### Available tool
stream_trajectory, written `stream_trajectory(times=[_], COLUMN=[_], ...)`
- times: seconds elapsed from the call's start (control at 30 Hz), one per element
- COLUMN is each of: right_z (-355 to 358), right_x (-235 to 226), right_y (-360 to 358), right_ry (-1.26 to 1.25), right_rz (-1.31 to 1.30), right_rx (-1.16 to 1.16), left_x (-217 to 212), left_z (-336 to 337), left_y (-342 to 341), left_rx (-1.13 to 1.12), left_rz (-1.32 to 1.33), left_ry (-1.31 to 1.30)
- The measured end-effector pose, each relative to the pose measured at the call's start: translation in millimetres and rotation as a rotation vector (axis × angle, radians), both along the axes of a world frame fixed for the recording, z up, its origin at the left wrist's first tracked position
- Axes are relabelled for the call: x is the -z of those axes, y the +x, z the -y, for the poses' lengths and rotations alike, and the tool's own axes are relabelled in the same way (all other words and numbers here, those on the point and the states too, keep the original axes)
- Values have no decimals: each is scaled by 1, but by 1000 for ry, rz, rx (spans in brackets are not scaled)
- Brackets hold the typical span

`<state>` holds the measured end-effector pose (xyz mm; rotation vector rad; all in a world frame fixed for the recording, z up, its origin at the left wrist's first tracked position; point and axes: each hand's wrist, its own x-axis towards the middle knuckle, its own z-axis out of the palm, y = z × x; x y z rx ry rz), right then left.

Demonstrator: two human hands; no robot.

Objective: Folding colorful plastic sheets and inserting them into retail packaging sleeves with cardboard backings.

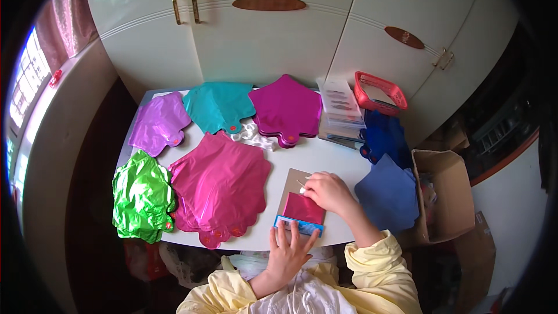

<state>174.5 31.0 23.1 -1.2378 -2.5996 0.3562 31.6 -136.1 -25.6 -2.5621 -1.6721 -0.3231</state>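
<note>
A folded pink foil piece point(303, 208) lies near the table's front edge, partly over a beige card point(294, 183). Across its lower end runs a blue printed strip point(314, 227), like the header of a small packet. My left hand point(287, 251) rests with spread fingers on that strip, holding nothing. Just above the pink foil, my right hand point(329, 191) has its fingers closed in a pinch. A small white thin item point(301, 185) shows at its fingertips; its kind is unclear. Left of my hands lies a stack of pink foil balloons point(224, 180), flat with scalloped edges.
Flat foil balloons lie around the white table point(317, 160): green point(142, 197), lilac point(160, 122), teal point(218, 104), magenta point(286, 104), blue point(388, 192). White ribbon point(256, 136), clear packets point(340, 102) and a red basket point(386, 104) sit farther back. A cardboard box point(456, 197) stands right.
</note>
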Motion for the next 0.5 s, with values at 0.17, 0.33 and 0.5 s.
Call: stream_trajectory(times=[0.17, 0.33, 0.5], right_z=[11, 15, 39], right_x=[8, 3, -6], right_y=[10, 20, 41], right_ry=[114, -113, 30], right_rz=[-16, -58, 68], right_rx=[29, 161, 290], left_x=[3, 3, 3], left_z=[0, 1, 1], left_y=[1, 1, 2], left_rx=[-9, -1, -3], left_rz=[-10, -15, -9], left_ry=[3, 13, 21])
